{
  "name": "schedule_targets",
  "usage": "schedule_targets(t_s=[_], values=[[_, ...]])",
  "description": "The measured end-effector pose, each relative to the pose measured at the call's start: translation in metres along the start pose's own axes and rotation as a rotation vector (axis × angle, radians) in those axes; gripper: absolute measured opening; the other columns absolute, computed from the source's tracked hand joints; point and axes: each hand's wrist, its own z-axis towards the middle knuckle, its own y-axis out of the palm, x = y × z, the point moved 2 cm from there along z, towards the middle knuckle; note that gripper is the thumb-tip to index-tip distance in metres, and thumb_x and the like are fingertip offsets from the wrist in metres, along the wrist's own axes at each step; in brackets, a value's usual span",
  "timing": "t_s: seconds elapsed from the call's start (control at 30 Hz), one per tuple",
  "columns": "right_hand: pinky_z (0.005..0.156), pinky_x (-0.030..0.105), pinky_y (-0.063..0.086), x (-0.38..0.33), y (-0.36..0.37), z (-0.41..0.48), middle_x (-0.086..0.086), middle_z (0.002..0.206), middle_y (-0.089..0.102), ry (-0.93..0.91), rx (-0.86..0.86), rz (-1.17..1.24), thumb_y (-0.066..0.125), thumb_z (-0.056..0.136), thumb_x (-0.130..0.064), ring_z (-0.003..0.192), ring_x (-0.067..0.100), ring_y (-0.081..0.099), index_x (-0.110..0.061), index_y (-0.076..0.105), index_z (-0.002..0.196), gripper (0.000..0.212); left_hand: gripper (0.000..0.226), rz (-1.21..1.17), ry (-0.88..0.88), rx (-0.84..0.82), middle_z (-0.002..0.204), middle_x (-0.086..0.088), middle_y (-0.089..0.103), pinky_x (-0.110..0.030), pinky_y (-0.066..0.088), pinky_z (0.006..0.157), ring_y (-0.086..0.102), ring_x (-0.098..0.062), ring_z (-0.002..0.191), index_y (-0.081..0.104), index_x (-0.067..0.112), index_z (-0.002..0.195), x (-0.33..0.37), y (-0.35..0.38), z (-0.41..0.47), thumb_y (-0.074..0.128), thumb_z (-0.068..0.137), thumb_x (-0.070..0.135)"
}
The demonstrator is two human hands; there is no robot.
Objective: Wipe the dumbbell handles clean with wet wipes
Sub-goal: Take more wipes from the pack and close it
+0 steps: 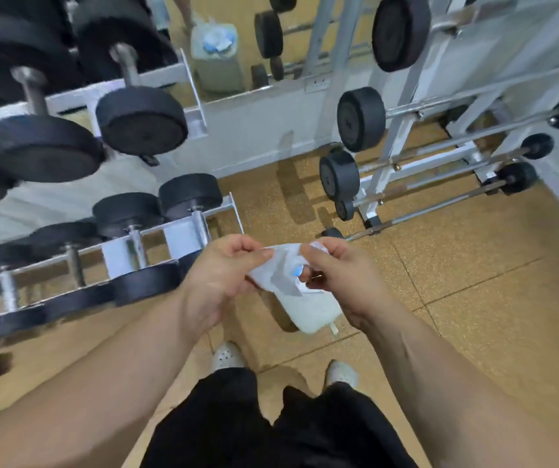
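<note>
Fingers [260, 255] of the left hand [217, 282]: thumb and forefinger pressed together, pinching the edge of a white wet wipe [283, 248] at the top of the wipe pack [308, 310]; the other fingers are curled under. Centre of frame.

Right hand [347, 282]: thumb laid over the upper end of the pack, remaining fingers curled behind it, gripping. The pack hangs tilted between the two hands, with a grey flap [284, 276] lifted on its face and a small blue mark beside it.

Dumbbells, upper tier [141, 121]: black round heads, steel handles [33, 91], resting on a white rack [190, 79] at upper left; somewhat blurred.

Dumbbells, lower tier [126, 211]: a row running from left edge to centre, handles [136, 243] bare and facing up, just left of the left hand. Neither hand touches any of them.

Barbell rack [403, 136]: white frame at upper right, several fixed bars with black end weights.

Mirror [308, 38]: top centre, above a white wall base.

Floor [474, 265]: tan speckled tiles.

Person's lower body: black trousers [237, 420] and pale shoes [225, 356] at bottom centre.
</note>
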Motion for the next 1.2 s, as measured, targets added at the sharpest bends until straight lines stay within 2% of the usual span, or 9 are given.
schedule_targets(t_s=[0.1, 0.23, 0.4, 0.47, 0.57, 0.67, 0.87, 1.0, 1.2], values=[[0.060, 0.024, 0.048, -0.029, 0.020, -0.020, 0.014, 0.078, 0.063, -0.003, -0.023, -0.028, 0.063, 0.097, -0.026, 0.070, 0.022, 0.056, 0.010, 0.063, 0.096, 0.036, 0.015, -0.038, 0.043, 0.102, 0.077, -0.007, 0.068, -0.032, 0.051, 0.066, 0.061, -0.019, 0.071, 0.067, 0.015, 0.079, 0.022, -0.032, -0.044, 0.069, 0.093, 0.010], [0.073, 0.038, 0.053, -0.044, 0.041, -0.027, 0.018, 0.089, 0.071, 0.005, -0.176, -0.061, 0.062, 0.097, -0.036, 0.080, 0.023, 0.064, 0.000, 0.069, 0.096, 0.036, 0.020, -0.160, 0.080, 0.255, 0.074, -0.002, 0.066, -0.032, 0.049, 0.069, 0.060, -0.014, 0.068, 0.067, 0.017, 0.075, 0.018, -0.054, -0.096, 0.067, 0.095, 0.015], [0.067, 0.030, 0.054, -0.052, 0.101, -0.049, 0.008, 0.100, 0.074, 0.024, -0.534, -0.096, 0.061, 0.093, -0.003, 0.089, 0.021, 0.068, -0.007, 0.065, 0.108, 0.016, 0.018, -0.326, 0.102, 0.454, 0.076, -0.005, 0.068, -0.034, 0.046, 0.069, 0.059, -0.020, 0.069, 0.072, 0.020, 0.072, -0.018, -0.080, -0.166, 0.071, 0.090, 0.017], [0.063, 0.029, 0.055, -0.050, 0.137, -0.065, 0.009, 0.102, 0.074, -0.001, -0.641, -0.160, 0.056, 0.092, 0.005, 0.089, 0.021, 0.070, -0.010, 0.065, 0.109, 0.025, 0.005, -0.307, 0.137, 0.540, 0.078, -0.006, 0.070, -0.032, 0.052, 0.067, 0.063, -0.020, 0.072, 0.072, 0.015, 0.085, -0.033, -0.100, -0.194, 0.072, 0.089, 0.011], [0.073, 0.038, 0.059, -0.040, 0.198, -0.094, 0.009, 0.107, 0.074, -0.056, -0.792, -0.350, 0.061, 0.089, -0.006, 0.097, 0.024, 0.072, -0.017, 0.066, 0.111, 0.025, 0.033, -0.251, 0.163, 0.542, 0.091, -0.019, 0.071, -0.035, 0.055, 0.079, 0.068, -0.022, 0.084, 0.066, 0.018, 0.117, -0.063, -0.130, -0.237, 0.075, 0.087, 0.008], [0.088, 0.047, 0.058, -0.023, 0.263, -0.124, 0.002, 0.108, 0.075, -0.088, -0.967, -0.561, 0.067, 0.083, -0.018, 0.102, 0.021, 0.072, -0.023, 0.066, 0.114, 0.031, 0.041, -0.337, 0.200, 0.556, 0.104, -0.015, 0.076, -0.036, 0.057, 0.086, 0.073, -0.027, 0.096, 0.062, 0.023, 0.127, -0.099, -0.164, -0.275, 0.067, 0.093, 0.002], [0.070, 0.041, 0.061, 0.037, 0.402, -0.180, 0.009, 0.089, 0.074, -0.152, -0.865, -0.690, 0.078, 0.080, -0.019, 0.078, 0.022, 0.072, -0.033, 0.047, 0.124, 0.055, 0.031, -0.485, 0.206, 0.874, 0.066, 0.007, 0.065, -0.018, 0.052, 0.062, 0.064, -0.009, 0.069, 0.068, 0.020, 0.115, -0.175, -0.278, -0.361, 0.066, 0.092, -0.001], [0.081, 0.053, 0.058, 0.086, 0.504, -0.237, 0.002, 0.086, 0.073, -0.224, -0.945, -0.667, 0.072, 0.087, -0.020, 0.079, 0.018, 0.071, -0.033, 0.064, 0.110, 0.028, 0.019, -0.385, 0.122, 1.000, 0.080, 0.005, 0.068, -0.016, 0.050, 0.062, 0.064, -0.006, 0.073, 0.075, 0.023, 0.105, -0.223, -0.372, -0.428, 0.072, 0.090, 0.011], [0.068, 0.024, 0.049, 0.126, 0.646, -0.301, -0.012, 0.096, 0.067, -0.393, -1.147, -1.019, 0.085, 0.074, -0.031, 0.084, 0.003, 0.062, -0.028, 0.073, 0.107, 0.035, 0.018, 0.082, -0.057, 1.125, 0.091, 0.014, 0.070, -0.024, 0.053, 0.069, 0.066, -0.005, 0.082, 0.076, 0.027, 0.097, -0.258, -0.504, -0.503, 0.074, 0.085, 0.014]])
